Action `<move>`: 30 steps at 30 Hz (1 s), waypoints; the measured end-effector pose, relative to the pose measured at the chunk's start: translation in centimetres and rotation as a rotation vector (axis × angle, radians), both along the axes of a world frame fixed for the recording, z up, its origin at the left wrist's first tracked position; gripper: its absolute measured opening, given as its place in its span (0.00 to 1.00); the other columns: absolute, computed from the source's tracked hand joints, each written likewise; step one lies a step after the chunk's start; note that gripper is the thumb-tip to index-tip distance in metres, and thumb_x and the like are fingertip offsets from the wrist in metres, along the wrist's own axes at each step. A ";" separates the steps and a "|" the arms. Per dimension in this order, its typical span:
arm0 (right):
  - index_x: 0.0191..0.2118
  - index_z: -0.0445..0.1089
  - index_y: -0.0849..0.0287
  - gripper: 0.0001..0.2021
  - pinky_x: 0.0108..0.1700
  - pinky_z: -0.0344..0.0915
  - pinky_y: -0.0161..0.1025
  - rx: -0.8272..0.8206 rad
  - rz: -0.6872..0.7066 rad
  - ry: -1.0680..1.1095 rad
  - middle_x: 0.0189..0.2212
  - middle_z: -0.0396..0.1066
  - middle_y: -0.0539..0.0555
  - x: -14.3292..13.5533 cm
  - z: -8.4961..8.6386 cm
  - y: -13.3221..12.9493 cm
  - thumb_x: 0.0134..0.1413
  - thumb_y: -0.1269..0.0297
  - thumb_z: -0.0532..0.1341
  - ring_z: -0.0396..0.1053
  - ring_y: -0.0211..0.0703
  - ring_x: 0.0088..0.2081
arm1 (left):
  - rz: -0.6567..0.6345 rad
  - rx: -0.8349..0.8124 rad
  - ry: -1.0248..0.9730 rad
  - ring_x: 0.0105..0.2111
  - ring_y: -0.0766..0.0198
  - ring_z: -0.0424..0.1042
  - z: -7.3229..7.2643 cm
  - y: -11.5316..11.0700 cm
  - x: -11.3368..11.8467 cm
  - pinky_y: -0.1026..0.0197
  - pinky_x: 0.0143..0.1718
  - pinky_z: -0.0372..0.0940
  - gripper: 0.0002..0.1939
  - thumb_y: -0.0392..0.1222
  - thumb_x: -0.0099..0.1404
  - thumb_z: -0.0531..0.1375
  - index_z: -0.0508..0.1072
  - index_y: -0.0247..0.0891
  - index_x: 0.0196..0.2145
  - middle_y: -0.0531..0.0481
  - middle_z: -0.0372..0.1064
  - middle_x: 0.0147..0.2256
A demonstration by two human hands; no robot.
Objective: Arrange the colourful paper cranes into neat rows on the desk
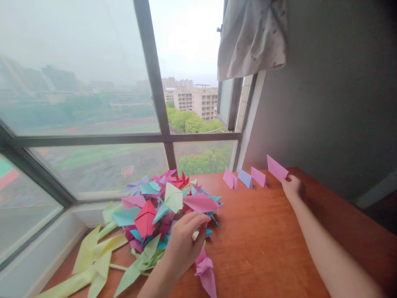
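Observation:
My right hand [293,188] pinches a folded pink paper piece [276,167] by its lower right corner, close to the table's far edge. To its left stand three folded paper pieces in a row: a pink one [258,177], a blue-violet one [245,178] and another pink one [230,179]. My left hand [187,238] is closed, fingers curled toward the thumb, at the front right of a heap of origami paper pieces [173,198]; what it grips, if anything, is hidden. Just below its fingertips is a pink folded origami piece [205,269].
A yellow paper pinwheel [93,260] and a green one [141,260] lie at the front left of the brown wooden table [248,244]. Window frames [93,140] border the far side. A curtain [252,39] hangs above, and a grey wall [325,103] rises on the right.

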State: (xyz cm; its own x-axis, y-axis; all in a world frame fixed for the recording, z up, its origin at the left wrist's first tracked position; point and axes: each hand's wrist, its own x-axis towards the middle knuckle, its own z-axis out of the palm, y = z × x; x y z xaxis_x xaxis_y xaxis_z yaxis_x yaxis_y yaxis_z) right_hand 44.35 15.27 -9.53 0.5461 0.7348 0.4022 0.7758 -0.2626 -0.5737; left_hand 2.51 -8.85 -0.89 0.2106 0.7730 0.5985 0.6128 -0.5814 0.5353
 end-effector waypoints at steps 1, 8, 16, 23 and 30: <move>0.39 0.79 0.63 0.16 0.31 0.59 0.42 -0.055 -0.001 -0.002 0.33 0.76 0.64 0.2 -0.5 0.4 0.48 0.61 0.58 0.69 0.52 0.31 | -0.001 -0.002 0.010 0.37 0.60 0.76 -0.1 0.0 0.0 0.61 0.38 0.72 0.10 0.32 0.67 0.54 0.74 0.39 0.40 0.45 0.77 0.36; 0.35 0.79 0.60 0.13 0.32 0.60 0.43 -0.281 0.036 -0.081 0.35 0.76 0.66 0.7 -3.4 1.9 0.46 0.63 0.60 0.72 0.55 0.35 | 0.004 -0.025 0.059 0.37 0.60 0.76 -0.6 0.0 0.1 0.62 0.38 0.72 0.10 0.32 0.67 0.54 0.74 0.39 0.40 0.45 0.77 0.37; 0.38 0.79 0.61 0.14 0.32 0.59 0.43 -0.272 0.022 -0.109 0.38 0.76 0.67 0.6 -3.7 1.9 0.48 0.64 0.59 0.72 0.59 0.39 | -0.010 -0.025 0.066 0.37 0.60 0.76 -0.6 -0.1 0.1 0.62 0.37 0.71 0.10 0.32 0.68 0.54 0.74 0.40 0.41 0.44 0.76 0.37; 0.35 0.78 0.61 0.14 0.36 0.59 0.43 -0.070 -0.029 -0.041 0.34 0.75 0.63 -0.5 -2.4 0.5 0.51 0.60 0.58 0.69 0.54 0.38 | -0.004 -0.017 0.085 0.38 0.59 0.76 -0.5 -0.1 0.0 0.62 0.37 0.71 0.11 0.32 0.68 0.53 0.74 0.40 0.40 0.44 0.76 0.37; 0.44 0.75 0.65 0.20 0.42 0.62 0.44 0.192 -0.037 0.119 0.40 0.74 0.64 -4.5 -0.5 -1.7 0.55 0.62 0.52 0.69 0.53 0.41 | -0.018 -0.009 0.117 0.36 0.60 0.75 -0.5 -0.3 0.2 0.63 0.36 0.69 0.11 0.30 0.66 0.54 0.73 0.40 0.42 0.46 0.76 0.37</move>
State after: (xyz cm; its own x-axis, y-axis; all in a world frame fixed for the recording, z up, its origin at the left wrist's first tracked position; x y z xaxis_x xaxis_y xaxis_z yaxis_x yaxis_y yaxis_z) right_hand 39.85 13.57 -10.05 0.6236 0.6293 0.4638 0.6914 -0.1671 -0.7029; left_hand 2.71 -9.15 -1.36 0.2919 0.7739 0.5620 0.6609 -0.5879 0.4664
